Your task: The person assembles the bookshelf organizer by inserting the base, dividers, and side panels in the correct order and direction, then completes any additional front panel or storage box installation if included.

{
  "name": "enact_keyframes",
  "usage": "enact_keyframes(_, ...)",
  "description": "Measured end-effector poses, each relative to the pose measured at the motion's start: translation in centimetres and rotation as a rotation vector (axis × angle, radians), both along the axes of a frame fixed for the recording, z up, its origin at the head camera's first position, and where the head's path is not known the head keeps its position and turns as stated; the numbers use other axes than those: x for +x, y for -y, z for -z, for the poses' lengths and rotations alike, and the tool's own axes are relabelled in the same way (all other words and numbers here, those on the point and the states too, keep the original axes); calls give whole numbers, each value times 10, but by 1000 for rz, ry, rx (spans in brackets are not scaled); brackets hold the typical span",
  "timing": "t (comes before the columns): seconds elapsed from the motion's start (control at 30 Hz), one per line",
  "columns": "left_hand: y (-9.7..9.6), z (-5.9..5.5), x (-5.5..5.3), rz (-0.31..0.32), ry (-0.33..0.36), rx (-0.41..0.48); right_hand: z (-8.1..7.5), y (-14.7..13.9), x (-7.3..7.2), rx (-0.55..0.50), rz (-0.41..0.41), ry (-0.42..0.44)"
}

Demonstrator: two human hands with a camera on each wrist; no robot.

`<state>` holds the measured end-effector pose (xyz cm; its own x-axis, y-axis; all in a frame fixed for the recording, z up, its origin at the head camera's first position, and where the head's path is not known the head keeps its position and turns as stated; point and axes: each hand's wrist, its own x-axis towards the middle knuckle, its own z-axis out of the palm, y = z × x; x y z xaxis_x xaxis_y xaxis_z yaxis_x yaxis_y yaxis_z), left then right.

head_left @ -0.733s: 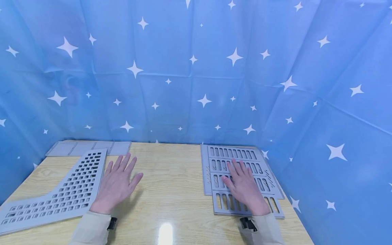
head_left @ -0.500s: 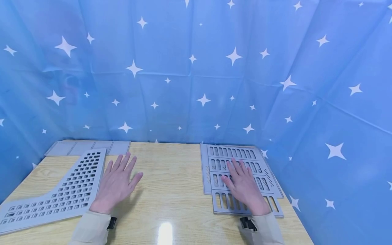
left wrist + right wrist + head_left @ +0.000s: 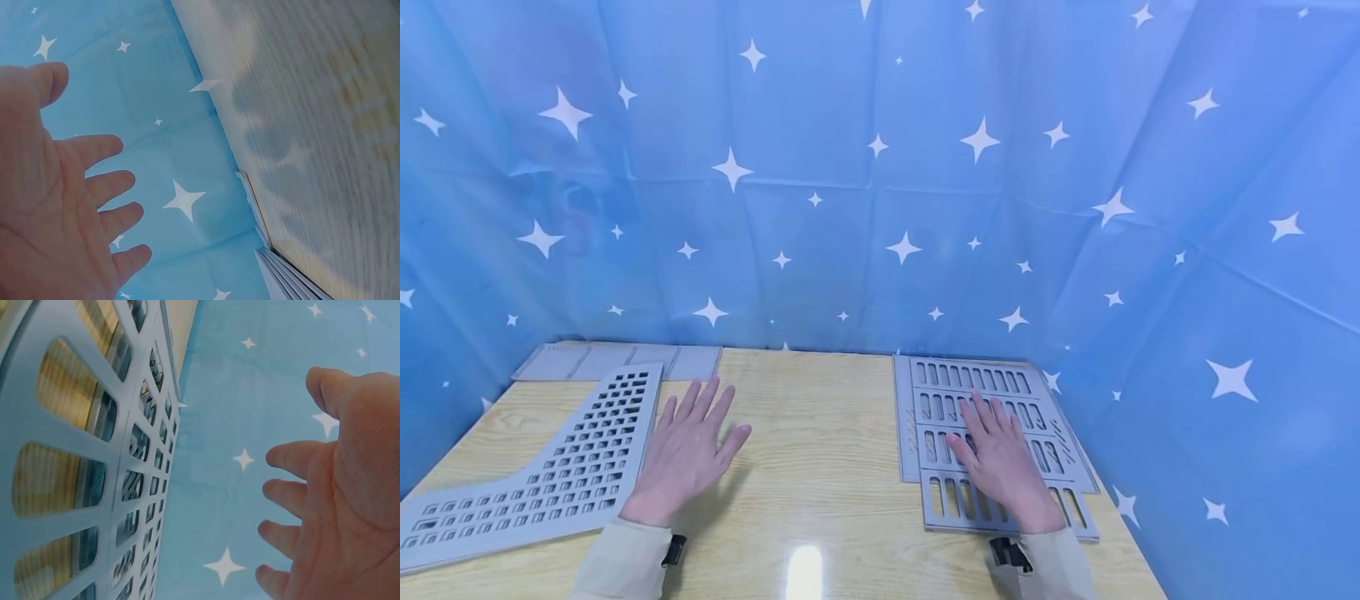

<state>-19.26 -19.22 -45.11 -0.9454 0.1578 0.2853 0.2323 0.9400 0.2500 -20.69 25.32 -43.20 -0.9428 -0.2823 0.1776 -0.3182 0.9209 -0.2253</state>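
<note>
My left hand (image 3: 683, 458) hovers palm down over the table with its fingers straight and spread. Just left of it lies a grey L-shaped panel (image 3: 520, 483) pierced by rows of small rectangular holes. My right hand (image 3: 1003, 467) is held above a grey slotted panel (image 3: 936, 429), fingers spread, partly hiding its slots. In the right wrist view a gap shows between that hand and the slotted panel (image 3: 56, 437). Both hands hold nothing. From the left wrist view, the left palm (image 3: 50, 219) also stands apart from the table.
Under the slotted panel lie other flat grey panels (image 3: 906, 417), offset from it. A flat grey panel with dividing lines (image 3: 688, 364) lies along the table's back left edge. A blue star-patterned curtain (image 3: 820, 125) rises behind and to the right of the wooden table (image 3: 812, 450).
The head view has shifted very slightly. Both hands keep the same pose and nearly the same place, and the panels lie where they were.
</note>
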Motion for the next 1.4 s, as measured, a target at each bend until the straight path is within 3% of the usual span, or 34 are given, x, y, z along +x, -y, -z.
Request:
enact_keyframes(0.2, -1, -2, -2, 2, -17, 2, -1, -4, -3, 0, 5, -17)
enact_keyframes(0.7, -5, -1, 0, 13, 17, -5, 8, -10, -4, -10, 16, 17)
enact_keyframes(1.17, -5, 2, 2, 10, 21, 19, 23, 2, -8, -133, -63, 53)
enact_keyframes(1.4, -8, -1, 5, 5, 20, 42, 25, 15, -6, -167, -99, 35)
